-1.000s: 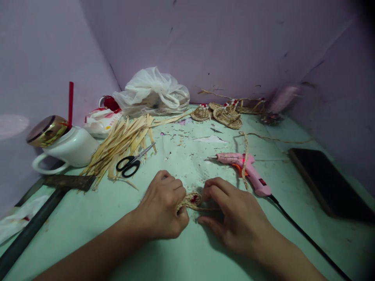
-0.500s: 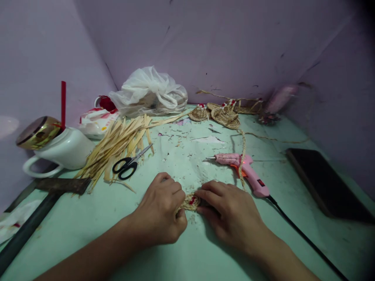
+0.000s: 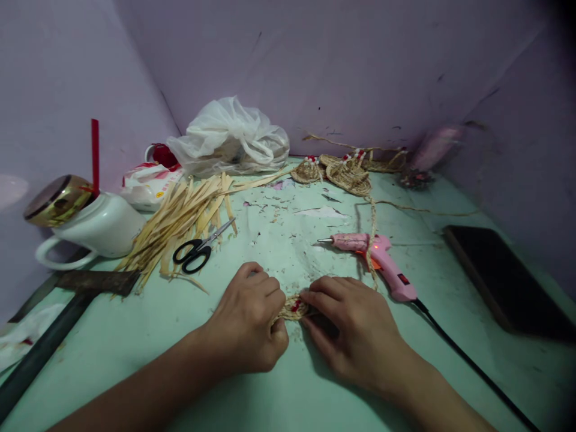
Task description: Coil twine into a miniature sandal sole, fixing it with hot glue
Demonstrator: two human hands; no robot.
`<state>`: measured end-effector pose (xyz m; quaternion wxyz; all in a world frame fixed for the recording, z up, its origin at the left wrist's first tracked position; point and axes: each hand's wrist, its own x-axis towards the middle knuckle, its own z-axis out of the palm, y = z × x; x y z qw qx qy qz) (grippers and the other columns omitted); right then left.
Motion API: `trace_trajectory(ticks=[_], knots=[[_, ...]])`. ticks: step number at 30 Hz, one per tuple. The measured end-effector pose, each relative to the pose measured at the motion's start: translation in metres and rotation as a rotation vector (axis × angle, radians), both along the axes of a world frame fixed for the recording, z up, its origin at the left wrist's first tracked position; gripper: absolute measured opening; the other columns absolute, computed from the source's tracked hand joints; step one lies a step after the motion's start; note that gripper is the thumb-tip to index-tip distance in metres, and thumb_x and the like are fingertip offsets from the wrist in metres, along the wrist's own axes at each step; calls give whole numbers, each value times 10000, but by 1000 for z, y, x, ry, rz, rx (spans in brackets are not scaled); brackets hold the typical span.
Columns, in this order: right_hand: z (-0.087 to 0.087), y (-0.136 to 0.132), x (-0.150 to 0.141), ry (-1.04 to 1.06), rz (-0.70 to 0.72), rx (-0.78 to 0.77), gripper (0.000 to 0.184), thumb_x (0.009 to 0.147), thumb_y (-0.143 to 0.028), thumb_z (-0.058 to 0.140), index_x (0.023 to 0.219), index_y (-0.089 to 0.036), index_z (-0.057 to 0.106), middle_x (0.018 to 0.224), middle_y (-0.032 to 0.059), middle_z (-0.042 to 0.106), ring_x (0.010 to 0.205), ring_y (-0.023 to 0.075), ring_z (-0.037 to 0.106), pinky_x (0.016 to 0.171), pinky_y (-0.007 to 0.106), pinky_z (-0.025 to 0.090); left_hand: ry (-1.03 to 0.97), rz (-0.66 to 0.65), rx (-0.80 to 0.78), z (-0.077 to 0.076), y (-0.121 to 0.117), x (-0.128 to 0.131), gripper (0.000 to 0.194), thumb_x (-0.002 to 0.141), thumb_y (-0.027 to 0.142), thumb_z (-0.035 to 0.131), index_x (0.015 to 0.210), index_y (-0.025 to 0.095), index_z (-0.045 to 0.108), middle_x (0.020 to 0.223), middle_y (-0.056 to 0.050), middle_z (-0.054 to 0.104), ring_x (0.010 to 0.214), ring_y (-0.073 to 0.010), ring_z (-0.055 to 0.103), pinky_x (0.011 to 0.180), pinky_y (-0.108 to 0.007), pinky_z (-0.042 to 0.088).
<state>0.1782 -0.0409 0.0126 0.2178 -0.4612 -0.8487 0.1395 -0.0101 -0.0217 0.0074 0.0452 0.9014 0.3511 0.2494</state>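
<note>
Braid (image 3: 289,310), one, red-marked: between both grips, visible length running crosswise from hand to hand, neither nearer. Left hand (image 3: 249,321): fist closed round its left end. Right hand (image 3: 353,327): thumb and fingertips gripping its right edge. Glue gun (image 3: 386,264): beyond the right grip, rightward.

left grip (image 3: 252,321): curled fist-like | right grip (image 3: 357,324): arched, fingers (image 3: 324,295) bent | forearms (image 3: 155,373): slanting inward

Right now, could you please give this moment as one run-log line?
left hand: holding braided piece; right hand: touching its right end; glue gun: lying beyond right hand; scissors: beyond left hand
</note>
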Motion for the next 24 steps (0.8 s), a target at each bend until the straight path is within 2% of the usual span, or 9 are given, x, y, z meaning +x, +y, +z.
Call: trace_trajectory(ticks=[4,7,11,17,24], knots=[[4,-2,7,-62,-34,-41,232,758,-294,618,972,-209,648,873,37,671,770,224,603,637,328,379,27,6,-15,0,1,0,87,608,138,524,544,162,469,562,-3,465,586,-142,441,786,-403,417],[4,-4,10,-135,-77,-2,138,748,-304,639,844,-205,646,753,15,660,647,201,603,531,301,308,39,12,-16,1,0,-1,92,614,142,523,545,164,466,566,-3,459,593,-144,441,797,-408,415],[2,-4,8,-155,-7,48,95,782,-266,631,699,-222,641,622,-20,627,555,167,563,512,302,250,40,16,-25,2,-1,-1,83,616,139,522,554,163,471,572,-3,457,595,-143,438,804,-408,413],[0,-3,6,-123,80,181,157,810,-214,580,661,-191,625,591,-3,596,530,163,489,538,315,250,45,16,-44,2,-1,0,92,620,142,515,552,171,459,575,-1,456,593,-143,428,796,-400,415],[-2,-2,7,-87,119,197,189,847,-199,511,706,-181,637,612,10,589,566,170,482,569,320,264,59,15,-63,6,-2,0,86,624,141,507,559,175,463,581,-5,469,596,-149,441,802,-404,414]])
